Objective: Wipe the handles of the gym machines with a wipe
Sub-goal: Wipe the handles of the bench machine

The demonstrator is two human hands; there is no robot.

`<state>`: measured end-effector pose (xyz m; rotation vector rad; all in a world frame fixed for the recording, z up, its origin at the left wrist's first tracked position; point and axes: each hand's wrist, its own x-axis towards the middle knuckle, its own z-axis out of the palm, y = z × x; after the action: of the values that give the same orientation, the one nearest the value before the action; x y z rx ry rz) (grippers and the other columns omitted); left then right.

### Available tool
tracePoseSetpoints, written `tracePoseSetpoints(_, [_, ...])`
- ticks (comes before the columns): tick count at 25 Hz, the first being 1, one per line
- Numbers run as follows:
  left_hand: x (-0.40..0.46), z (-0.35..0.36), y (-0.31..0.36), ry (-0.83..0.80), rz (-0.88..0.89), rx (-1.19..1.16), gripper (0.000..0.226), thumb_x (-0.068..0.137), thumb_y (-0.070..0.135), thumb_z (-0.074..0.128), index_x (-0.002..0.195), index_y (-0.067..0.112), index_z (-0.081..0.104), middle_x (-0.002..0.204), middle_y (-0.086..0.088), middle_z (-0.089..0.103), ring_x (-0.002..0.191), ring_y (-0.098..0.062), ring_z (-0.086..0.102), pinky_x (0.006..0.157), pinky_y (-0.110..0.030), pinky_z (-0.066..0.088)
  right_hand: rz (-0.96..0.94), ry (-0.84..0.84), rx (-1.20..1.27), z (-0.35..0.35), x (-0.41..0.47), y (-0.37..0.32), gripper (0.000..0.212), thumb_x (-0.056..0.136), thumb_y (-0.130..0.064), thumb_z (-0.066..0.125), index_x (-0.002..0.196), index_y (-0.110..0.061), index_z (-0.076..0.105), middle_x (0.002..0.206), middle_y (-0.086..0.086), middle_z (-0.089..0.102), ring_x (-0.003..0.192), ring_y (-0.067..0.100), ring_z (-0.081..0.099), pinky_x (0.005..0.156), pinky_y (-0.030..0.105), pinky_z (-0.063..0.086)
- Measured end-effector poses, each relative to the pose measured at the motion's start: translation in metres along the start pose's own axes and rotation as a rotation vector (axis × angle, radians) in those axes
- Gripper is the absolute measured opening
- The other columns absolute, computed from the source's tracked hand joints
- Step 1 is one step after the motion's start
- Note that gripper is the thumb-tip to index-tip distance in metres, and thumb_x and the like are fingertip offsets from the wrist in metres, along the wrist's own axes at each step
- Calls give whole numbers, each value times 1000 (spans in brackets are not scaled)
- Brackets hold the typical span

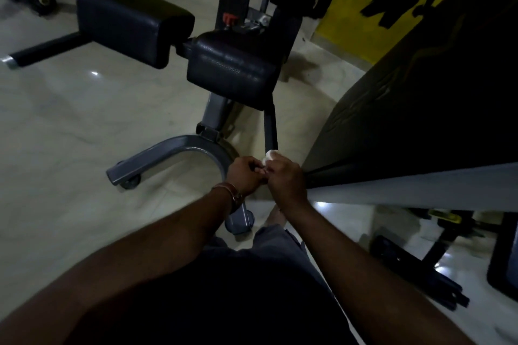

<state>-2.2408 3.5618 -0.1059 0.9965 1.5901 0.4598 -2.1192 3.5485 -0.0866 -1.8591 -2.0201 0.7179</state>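
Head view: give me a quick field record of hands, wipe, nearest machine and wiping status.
left hand: fingers curled, meeting the right hand, seemingly pinching the wipe
right hand: holds the white wipe, which pokes out above its fingers
wipe contact: appears clear of any handle, just below the dark bar
nearest machine: padded bench with grey curved base on the floor
left wrist: bracelet
wiping status: seemingly readying the wipe, not wiping
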Motion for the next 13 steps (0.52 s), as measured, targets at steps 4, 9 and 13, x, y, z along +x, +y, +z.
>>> tracePoseSetpoints(4, [-9, 6, -1, -16, -11, -64, 10, 70, 5, 75, 78, 10, 73, 73, -4, 73, 69, -15, 68, 71, -33, 60, -80, -82, -228, -12, 37, -2, 15, 87, -23, 62, 87, -11, 71, 104, 9, 65, 105, 26, 61, 79, 32, 50])
tracePoseSetpoints(9, [-9, 4, 4, -77, -85, -257, 13, 75, -4, 75, 88, -4, 72, 88, -22, 72, 84, -29, 71, 80, -39, 59, 19, -259, -375, -28, 60, -11, 21, 87, -23, 63, 102, -13, 72, 109, 15, 61, 97, 31, 60, 85, 37, 52])
tracePoseSetpoints(13, [-10, 3, 3, -74, -101, -245, 17, 77, 4, 78, 89, -5, 71, 82, -18, 72, 74, -23, 70, 73, -31, 59, -137, -388, -159, -25, 49, 13, 20, 73, -32, 69, 89, -24, 76, 89, 5, 70, 79, 22, 64, 75, 32, 55])
